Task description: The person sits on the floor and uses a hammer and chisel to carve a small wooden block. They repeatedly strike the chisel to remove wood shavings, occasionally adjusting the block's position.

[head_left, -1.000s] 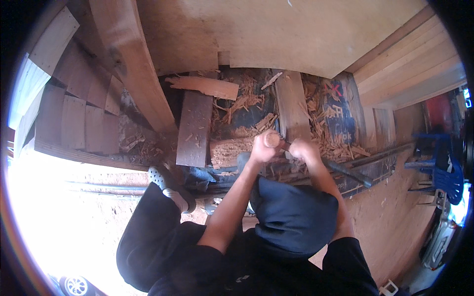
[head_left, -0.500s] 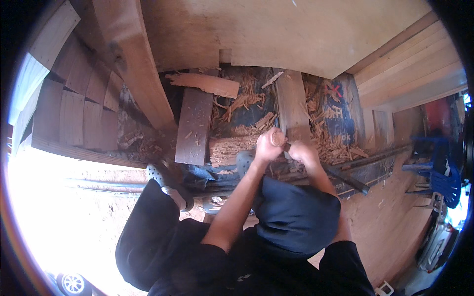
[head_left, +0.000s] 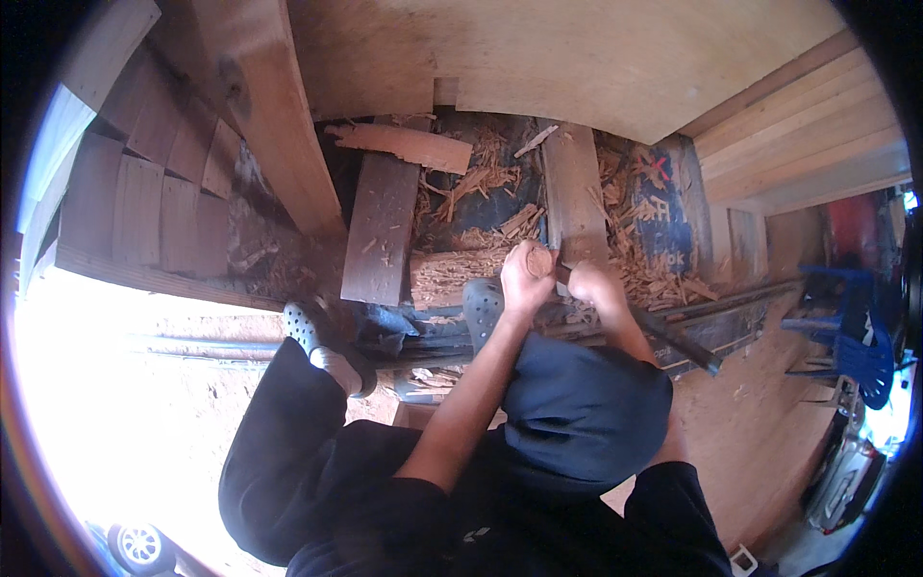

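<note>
My left hand (head_left: 524, 287) is closed around a wooden-handled tool (head_left: 540, 261), its round pale end facing up. The tool's lower part is mostly hidden by the hand, at the near end of a narrow upright-lying plank (head_left: 577, 192). Right beside it, my right hand (head_left: 593, 285) is closed on a dark bar-like tool (head_left: 681, 343), whose thick far end slants down to the right past my knee. Splintered wood chips (head_left: 654, 274) lie on both sides of the plank. Left of my hands is a heap of rough, split wood (head_left: 452, 279).
A brown board (head_left: 377, 231) lies left, with a ragged wood piece (head_left: 404, 144) across its top. A thick post (head_left: 274, 125) and a plywood panel (head_left: 577, 58) bound the far side. My clog-shod foot (head_left: 306, 327) is at left; blue plastic chairs (head_left: 860, 356) stand right.
The view has shifted slightly, so the boards and chips sit a little higher in it. Both hands keep their holds close together with little visible movement.
</note>
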Demonstrator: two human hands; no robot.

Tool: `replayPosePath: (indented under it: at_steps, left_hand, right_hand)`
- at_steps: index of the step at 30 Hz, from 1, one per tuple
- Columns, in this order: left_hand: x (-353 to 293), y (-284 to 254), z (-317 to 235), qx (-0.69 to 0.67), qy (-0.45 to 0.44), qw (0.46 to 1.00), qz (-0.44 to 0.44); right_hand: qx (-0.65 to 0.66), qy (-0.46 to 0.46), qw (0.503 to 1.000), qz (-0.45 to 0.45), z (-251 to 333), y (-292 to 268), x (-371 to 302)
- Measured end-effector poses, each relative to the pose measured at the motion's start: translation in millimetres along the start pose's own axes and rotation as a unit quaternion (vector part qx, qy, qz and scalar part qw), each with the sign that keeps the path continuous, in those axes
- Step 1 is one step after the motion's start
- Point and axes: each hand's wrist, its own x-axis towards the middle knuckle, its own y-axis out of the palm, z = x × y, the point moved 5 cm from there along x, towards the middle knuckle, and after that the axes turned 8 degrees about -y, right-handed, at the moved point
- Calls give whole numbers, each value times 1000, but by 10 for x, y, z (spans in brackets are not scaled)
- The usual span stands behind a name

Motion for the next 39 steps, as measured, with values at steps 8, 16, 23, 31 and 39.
replayPosePath:
  at_steps: [8, 16, 23, 31, 39]
  left_hand:
    - [455, -298, -2, -95, 20, 959, 267]
    - [-5, -77, -47, -3, 13, 998, 57]
    - [361, -548, -267, -135, 39, 986, 93]
    - [489, -785, -219, -329, -41, 942, -48]
    - [466, -560, 69, -258, -42, 964, 44]
  right_hand:
    - [63, 42, 996, -39, 75, -41, -133]
    - [-14, -35, 998, 55, 177, -122, -197]
    - [91, 6, 995, -39, 61, -18, -76]
    - [64, 37, 997, -31, 62, -69, -115]
    - [85, 83, 993, -10, 115, -144, -252]
